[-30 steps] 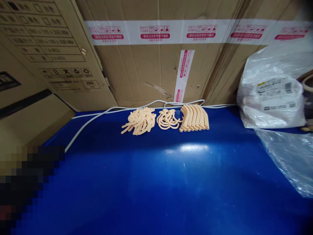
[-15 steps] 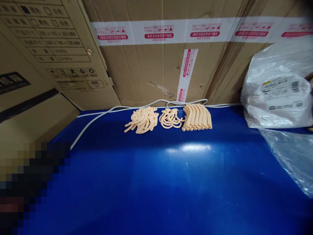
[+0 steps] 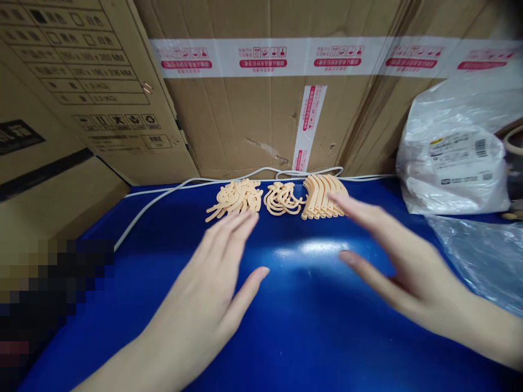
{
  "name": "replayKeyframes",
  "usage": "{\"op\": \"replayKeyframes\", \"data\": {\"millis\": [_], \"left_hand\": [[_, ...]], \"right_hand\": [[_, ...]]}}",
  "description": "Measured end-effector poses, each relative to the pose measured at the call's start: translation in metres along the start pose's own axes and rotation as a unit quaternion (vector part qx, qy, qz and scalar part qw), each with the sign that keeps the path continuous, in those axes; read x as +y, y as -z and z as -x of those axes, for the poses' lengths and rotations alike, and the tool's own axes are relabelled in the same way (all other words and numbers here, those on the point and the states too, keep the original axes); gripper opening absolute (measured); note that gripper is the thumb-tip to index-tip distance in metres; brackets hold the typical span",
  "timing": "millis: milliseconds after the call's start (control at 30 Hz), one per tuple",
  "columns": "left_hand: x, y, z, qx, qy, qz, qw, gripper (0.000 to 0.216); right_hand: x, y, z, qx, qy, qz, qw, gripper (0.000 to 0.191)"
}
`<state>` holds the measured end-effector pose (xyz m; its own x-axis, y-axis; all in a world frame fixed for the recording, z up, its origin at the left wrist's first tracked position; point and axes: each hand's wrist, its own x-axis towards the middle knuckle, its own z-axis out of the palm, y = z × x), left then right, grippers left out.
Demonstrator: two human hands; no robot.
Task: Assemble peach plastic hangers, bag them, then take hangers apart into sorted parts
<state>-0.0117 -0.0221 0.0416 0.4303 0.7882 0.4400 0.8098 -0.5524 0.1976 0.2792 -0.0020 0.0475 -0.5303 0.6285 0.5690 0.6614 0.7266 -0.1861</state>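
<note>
My left hand (image 3: 218, 272) is open above the blue surface, its fingertips just short of a loose pile of cream-coloured curved strips (image 3: 237, 196). On the other side, my right hand (image 3: 402, 261) is also open, thumb apart from the fingers, holding nothing. Its fingertips overlap the right edge of a neat row of cream curved pieces (image 3: 321, 197) with small holes at their ends; whether they touch cannot be made out. Between these two groups lies a smaller heap of cream hook-shaped pieces (image 3: 281, 198).
Behind the pieces runs a white cable (image 3: 163, 190) along a taped cardboard box (image 3: 237, 120). Another printed box (image 3: 110, 158) stands at the left. A white plastic bag with a label (image 3: 453, 179) and clear film (image 3: 482, 250) lie at the right of the blue surface (image 3: 310, 337).
Both my hands have come into view from below, open, reaching over the blue surface. The cream pieces lie as before; the view has shifted slightly.
</note>
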Motion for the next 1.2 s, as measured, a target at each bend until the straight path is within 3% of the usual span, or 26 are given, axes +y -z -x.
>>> {"op": "replayKeyframes", "data": {"millis": [100, 200, 300, 1200], "left_hand": [[0.002, -0.025, -0.020, -0.082, -0.044, -0.026, 0.995, 0.052], [0.003, -0.046, -0.027, -0.158, -0.039, -0.016, 0.986, 0.054], [0.002, -0.058, -0.028, -0.197, -0.028, -0.003, 0.980, 0.055], [-0.017, -0.064, -0.024, -0.227, -0.050, 0.046, 0.972, 0.068]], "right_hand": [[0.007, -0.027, -0.003, -0.062, 0.045, 0.028, 0.997, 0.051], [0.015, -0.052, -0.004, -0.110, 0.056, 0.046, 0.991, 0.048], [0.021, -0.064, -0.001, -0.125, 0.063, 0.046, 0.989, 0.052], [0.026, -0.066, 0.004, -0.160, 0.030, 0.006, 0.987, 0.051]]}}
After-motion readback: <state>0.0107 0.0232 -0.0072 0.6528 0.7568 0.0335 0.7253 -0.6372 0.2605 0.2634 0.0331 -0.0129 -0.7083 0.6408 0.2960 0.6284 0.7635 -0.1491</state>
